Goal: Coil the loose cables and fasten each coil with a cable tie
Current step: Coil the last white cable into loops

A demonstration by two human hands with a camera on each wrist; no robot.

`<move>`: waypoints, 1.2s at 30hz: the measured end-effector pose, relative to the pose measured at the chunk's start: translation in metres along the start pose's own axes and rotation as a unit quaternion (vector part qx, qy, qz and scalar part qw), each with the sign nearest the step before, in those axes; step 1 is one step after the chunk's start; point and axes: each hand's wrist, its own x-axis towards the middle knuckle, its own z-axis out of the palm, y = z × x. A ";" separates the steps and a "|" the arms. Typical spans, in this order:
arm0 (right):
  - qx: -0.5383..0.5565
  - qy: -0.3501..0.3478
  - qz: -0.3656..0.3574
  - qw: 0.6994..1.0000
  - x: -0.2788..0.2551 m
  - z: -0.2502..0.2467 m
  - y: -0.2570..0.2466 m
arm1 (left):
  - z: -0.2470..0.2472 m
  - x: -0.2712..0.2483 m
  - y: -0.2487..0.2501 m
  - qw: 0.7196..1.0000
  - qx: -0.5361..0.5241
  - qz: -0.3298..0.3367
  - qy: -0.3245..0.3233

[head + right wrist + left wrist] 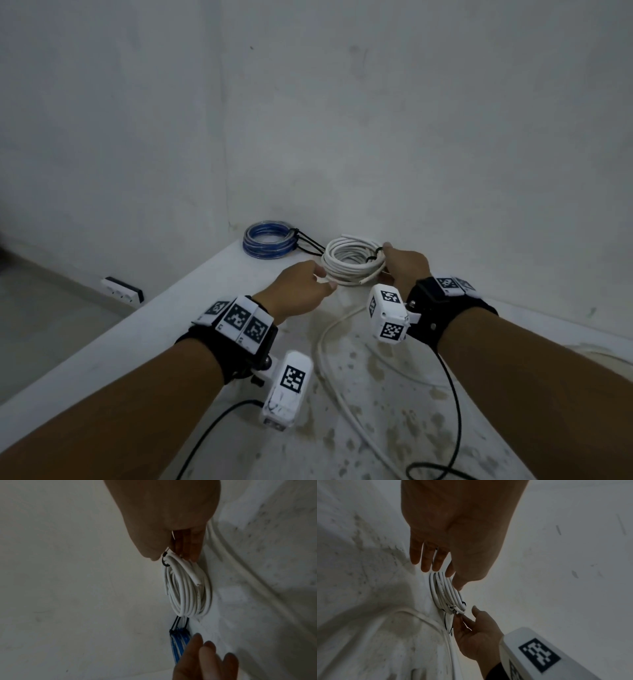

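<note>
A white cable coil (352, 262) lies on the white table (164, 329) near the back corner, bound by a black cable tie (375, 255) on its right side. My right hand (388, 260) holds that side: in the right wrist view its fingers (192, 547) sit behind the coil (187, 595) and the thumb is beside the tie (164, 562). My left hand (323, 279) is at the coil's left edge with its fingers (426, 561) straight, gripping nothing. A blue cable coil (269, 241) with black ties lies just behind to the left.
A loose white cable (323, 356) snakes over the stained tabletop towards me. Black cords (452, 404) run from the wrist cameras. Walls close off the back and right. The table's left edge drops to a floor with a white power strip (121, 289).
</note>
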 end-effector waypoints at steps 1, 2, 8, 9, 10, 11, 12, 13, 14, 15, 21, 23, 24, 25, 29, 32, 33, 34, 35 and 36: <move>0.032 0.017 0.008 0.999 -0.003 -0.006 0.001 | 0.000 -0.003 0.003 1.000 0.010 0.003 0.002; 0.029 0.024 0.003 0.999 -0.010 -0.015 0.002 | 0.000 -0.006 0.007 1.000 0.026 0.005 0.007; -0.343 0.050 -0.097 0.933 -0.042 -0.126 0.016 | 0.008 -0.030 0.024 0.957 0.285 -0.035 -0.047; -0.411 0.052 -0.091 0.906 -0.049 -0.148 0.020 | 0.014 -0.036 0.025 0.950 0.301 -0.040 -0.066; -0.475 0.057 -0.085 0.874 -0.058 -0.165 0.024 | 0.018 -0.041 0.027 0.946 0.312 -0.043 -0.079; -0.528 0.057 -0.080 0.844 -0.067 -0.181 0.029 | 0.023 -0.046 0.029 0.944 0.316 -0.042 -0.083; -0.559 0.050 -0.080 0.824 -0.078 -0.196 0.035 | 0.028 -0.051 0.034 0.945 0.314 -0.041 -0.085; -0.572 0.038 -0.085 0.815 -0.088 -0.205 0.041 | 0.032 -0.057 0.038 0.947 0.304 -0.042 -0.091; -0.566 0.026 -0.093 0.819 -0.101 -0.212 0.049 | 0.036 -0.063 0.045 0.952 0.283 -0.047 -0.105; -0.554 0.009 -0.108 0.826 -0.115 -0.217 0.056 | 0.042 -0.069 0.049 0.958 0.253 -0.054 -0.126; -0.573 -0.118 -0.202 0.785 -0.152 -0.185 0.084 | 0.077 -0.111 0.069 0.977 0.122 -0.008 -0.176; -0.580 -0.114 -0.213 0.778 -0.156 -0.175 0.082 | 0.086 -0.120 0.071 0.990 0.087 0.024 -0.111; -0.588 -0.113 -0.222 0.770 -0.157 -0.173 0.081 | 0.087 -0.122 0.070 0.993 0.086 0.035 -0.068; -0.595 -0.112 -0.231 0.762 -0.159 -0.173 0.080 | 0.087 -0.122 0.070 0.994 0.101 0.041 -0.020; -0.518 -0.058 -0.245 0.817 -0.162 -0.192 0.072 | 0.075 -0.114 0.074 0.986 0.122 0.030 0.107; -0.414 0.079 -0.254 0.870 -0.165 -0.226 0.062 | 0.074 -0.106 0.082 0.985 0.116 0.044 0.118; -0.385 0.141 -0.246 0.878 -0.166 -0.242 0.059 | 0.075 -0.103 0.086 0.983 0.126 0.048 0.125; -0.353 0.199 -0.228 0.885 -0.167 -0.260 0.058 | 0.076 -0.099 0.091 0.980 0.131 0.061 0.134; -0.325 0.244 -0.201 0.891 -0.168 -0.280 0.059 | 0.076 -0.097 0.099 0.978 0.134 0.066 0.144; -0.309 0.274 -0.171 0.895 -0.169 -0.301 0.061 | 0.075 -0.093 0.108 0.974 0.133 0.083 0.161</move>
